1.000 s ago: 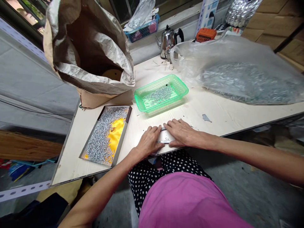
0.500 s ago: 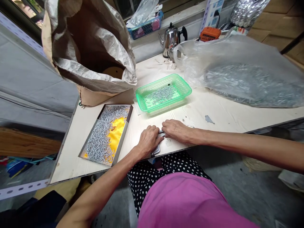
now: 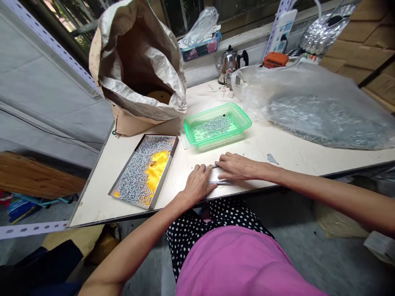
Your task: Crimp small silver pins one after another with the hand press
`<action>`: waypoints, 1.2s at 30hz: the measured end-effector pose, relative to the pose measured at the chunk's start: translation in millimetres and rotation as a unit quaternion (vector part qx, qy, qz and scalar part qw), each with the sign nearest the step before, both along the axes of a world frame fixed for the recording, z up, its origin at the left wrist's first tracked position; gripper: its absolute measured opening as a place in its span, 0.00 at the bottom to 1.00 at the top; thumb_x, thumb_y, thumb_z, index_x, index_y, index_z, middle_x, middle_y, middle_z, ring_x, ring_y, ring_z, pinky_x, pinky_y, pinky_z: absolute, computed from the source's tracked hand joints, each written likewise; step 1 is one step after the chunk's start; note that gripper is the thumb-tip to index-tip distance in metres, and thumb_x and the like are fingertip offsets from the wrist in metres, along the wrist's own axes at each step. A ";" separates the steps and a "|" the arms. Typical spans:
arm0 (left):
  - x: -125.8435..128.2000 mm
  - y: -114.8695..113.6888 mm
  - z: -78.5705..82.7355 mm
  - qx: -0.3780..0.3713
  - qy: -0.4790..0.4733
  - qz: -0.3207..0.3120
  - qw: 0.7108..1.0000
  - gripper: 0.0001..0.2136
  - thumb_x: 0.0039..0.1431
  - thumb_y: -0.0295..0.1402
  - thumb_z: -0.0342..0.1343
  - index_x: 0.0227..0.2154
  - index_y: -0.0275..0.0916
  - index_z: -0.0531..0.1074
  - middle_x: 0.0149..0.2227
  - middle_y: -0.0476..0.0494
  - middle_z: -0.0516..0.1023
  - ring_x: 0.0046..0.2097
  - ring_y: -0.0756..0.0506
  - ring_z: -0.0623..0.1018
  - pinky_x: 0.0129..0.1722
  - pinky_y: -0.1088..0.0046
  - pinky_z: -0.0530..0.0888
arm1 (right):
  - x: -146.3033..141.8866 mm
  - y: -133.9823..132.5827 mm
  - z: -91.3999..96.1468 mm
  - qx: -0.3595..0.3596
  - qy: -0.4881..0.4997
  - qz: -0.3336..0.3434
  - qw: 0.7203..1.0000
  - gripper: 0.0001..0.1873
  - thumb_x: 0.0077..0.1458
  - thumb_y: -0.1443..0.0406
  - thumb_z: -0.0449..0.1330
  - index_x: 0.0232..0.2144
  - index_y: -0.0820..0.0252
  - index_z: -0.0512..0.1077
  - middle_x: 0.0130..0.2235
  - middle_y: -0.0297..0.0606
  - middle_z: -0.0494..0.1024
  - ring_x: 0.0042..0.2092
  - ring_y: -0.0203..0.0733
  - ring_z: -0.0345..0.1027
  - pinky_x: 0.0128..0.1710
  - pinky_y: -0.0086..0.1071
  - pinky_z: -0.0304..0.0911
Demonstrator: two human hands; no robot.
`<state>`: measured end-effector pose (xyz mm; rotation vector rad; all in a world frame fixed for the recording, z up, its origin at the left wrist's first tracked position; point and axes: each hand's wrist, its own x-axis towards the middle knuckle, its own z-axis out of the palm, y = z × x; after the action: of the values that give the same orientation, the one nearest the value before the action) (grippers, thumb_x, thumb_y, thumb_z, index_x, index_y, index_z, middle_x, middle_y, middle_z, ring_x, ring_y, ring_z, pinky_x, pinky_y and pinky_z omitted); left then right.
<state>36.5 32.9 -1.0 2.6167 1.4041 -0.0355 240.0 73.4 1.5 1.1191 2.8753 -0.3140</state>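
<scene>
Both hands have flattened out since half a second ago. The left hand (image 3: pixel 197 183) was curled over something at the near edge and now lies palm down further onto the worktop (image 3: pixel 293 152). A thin flat metal piece (image 3: pixel 222 182) shows between the two hands where it was mostly covered before. The camera has also tipped up a little, so more of the window is in view.

From the head view, the right hand (image 3: pixel 236 166) rests palm down with its fingers stretched towards the left hand. The tips of both hands nearly meet over the metal piece. Neither hand is clenched: the fingers of each are extended and press or rest on the piece rather than gripping it. The piece lies flat near the front edge of the worktop, just in front of the person's lap. How much of it the palms hide cannot be told.

Beyond the hands stands a green basket (image 3: pixel 240 113) holding small metal parts. To the left lies a metal tray (image 3: pixel 166 172), lined in yellow and strewn with the same parts (image 3: pixel 135 176). A big paper sack (image 3: pixel 145 53) stands behind the tray, and a clear plastic bag (image 3: pixel 321 111) of parts sprawls to the right.

Handling the piece well probably means even pressure from both palms, so it stays flat and does not skid off the nearby edge. The fingertips should stay clear of its thin rim.
</scene>
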 end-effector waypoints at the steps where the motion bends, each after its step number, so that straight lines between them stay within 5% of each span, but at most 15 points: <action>1: 0.7 -5.3 -2.2 0.008 -0.015 -0.018 1.000 0.19 0.62 0.39 0.56 0.53 0.38 0.66 0.50 0.38 0.70 0.51 0.39 0.68 0.50 0.60 0.69 | 1.0 0.9 -0.2 -0.007 0.006 -0.010 1.000 0.18 0.64 0.57 0.55 0.47 0.65 0.73 0.44 0.49 0.74 0.43 0.48 0.67 0.41 0.37 0.59; 5: 9.2 -28.8 -14.0 0.005 -0.063 -0.096 0.993 0.09 0.68 0.30 0.46 0.44 0.39 0.71 0.46 0.41 0.72 0.50 0.42 0.69 0.48 0.65 0.70 | -0.7 11.0 -7.0 0.006 0.014 -0.055 0.998 0.09 0.62 0.67 0.56 0.40 0.64 0.75 0.41 0.46 0.76 0.43 0.46 0.67 0.40 0.35 0.56; 12: 20.5 -50.0 -25.7 0.024 -0.141 -0.059 0.988 0.11 0.69 0.28 0.43 0.46 0.35 0.70 0.42 0.40 0.75 0.46 0.42 0.72 0.48 0.63 0.73 | -18.2 31.6 -9.7 0.061 0.003 -0.085 0.995 0.07 0.60 0.66 0.59 0.37 0.63 0.75 0.40 0.44 0.76 0.43 0.47 0.65 0.40 0.36 0.53; 14: 19.6 -51.5 -30.6 0.036 -0.161 -0.063 0.984 0.12 0.69 0.30 0.43 0.48 0.34 0.69 0.44 0.38 0.76 0.48 0.42 0.73 0.50 0.62 0.73 | -34.7 23.8 -4.8 0.076 0.012 -0.036 0.996 0.07 0.60 0.65 0.59 0.39 0.61 0.76 0.41 0.44 0.75 0.44 0.47 0.64 0.39 0.36 0.52; 18: 18.2 -60.6 -39.5 0.045 -0.154 -0.047 0.986 0.14 0.68 0.37 0.48 0.49 0.34 0.69 0.45 0.37 0.78 0.47 0.39 0.77 0.46 0.61 0.76 | -77.6 0.6 0.8 0.048 0.055 0.177 0.982 0.04 0.58 0.62 0.62 0.35 0.52 0.78 0.40 0.39 0.74 0.44 0.47 0.60 0.36 0.36 0.49; 21: 16.1 -77.3 -27.3 0.063 -0.180 -0.093 0.977 0.15 0.67 0.37 0.51 0.51 0.33 0.68 0.45 0.37 0.79 0.47 0.41 0.79 0.46 0.65 0.76 | -100.9 -7.8 -3.1 0.044 0.053 0.241 0.968 0.09 0.60 0.64 0.60 0.28 0.57 0.76 0.37 0.40 0.73 0.43 0.46 0.59 0.35 0.36 0.49; 24: 5.5 -93.9 1.5 0.115 -0.246 -0.191 0.943 0.10 0.67 0.31 0.50 0.47 0.33 0.70 0.43 0.39 0.80 0.46 0.46 0.78 0.48 0.71 0.75 | -111.0 -8.7 -10.5 0.056 0.061 0.266 0.960 0.10 0.60 0.67 0.57 0.27 0.61 0.73 0.36 0.41 0.73 0.42 0.45 0.59 0.36 0.37 0.50; 26: -11.0 -95.0 20.1 0.163 -0.277 -0.203 0.925 0.07 0.66 0.29 0.51 0.43 0.34 0.72 0.36 0.42 0.80 0.39 0.49 0.78 0.42 0.73 0.75 | -113.6 -8.6 -13.7 0.051 0.074 0.278 0.956 0.08 0.59 0.69 0.56 0.28 0.62 0.72 0.35 0.42 0.73 0.40 0.45 0.60 0.37 0.37 0.51; 28: -36.9 -82.1 32.3 0.214 -0.290 -0.138 0.923 0.05 0.64 0.27 0.52 0.40 0.35 0.73 0.33 0.44 0.80 0.34 0.49 0.77 0.36 0.73 0.74 | -114.3 -7.2 -12.4 0.035 0.109 0.265 0.957 0.06 0.59 0.69 0.55 0.30 0.62 0.71 0.34 0.41 0.73 0.38 0.43 0.60 0.38 0.36 0.53; 30: -70.2 -56.2 37.0 0.239 -0.270 0.011 0.933 0.06 0.64 0.26 0.52 0.37 0.37 0.74 0.33 0.45 0.79 0.35 0.48 0.76 0.36 0.72 0.73 | -111.8 -1.1 -4.1 0.031 0.169 0.215 0.961 0.06 0.60 0.68 0.54 0.32 0.62 0.70 0.33 0.40 0.73 0.36 0.42 0.61 0.38 0.35 0.55; 33: -123.3 -7.5 33.9 0.188 -0.204 0.259 0.925 0.08 0.65 0.31 0.52 0.37 0.38 0.76 0.37 0.43 0.79 0.37 0.47 0.77 0.39 0.72 0.72 | -95.9 23.9 21.1 0.079 0.263 0.098 0.957 0.09 0.62 0.69 0.49 0.34 0.61 0.69 0.33 0.40 0.73 0.36 0.41 0.63 0.38 0.33 0.58; 36: -162.5 30.7 25.9 0.137 -0.103 0.379 0.909 0.10 0.65 0.32 0.51 0.39 0.38 0.78 0.40 0.42 0.78 0.39 0.45 0.77 0.38 0.72 0.70 | -65.3 62.1 49.3 0.161 0.279 -0.022 0.947 0.10 0.63 0.68 0.49 0.34 0.60 0.70 0.34 0.41 0.73 0.38 0.43 0.65 0.40 0.35 0.60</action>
<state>-126.0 63.6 25.0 1.9734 2.3518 0.5520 174.7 135.5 50.8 1.3244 3.5030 -0.1884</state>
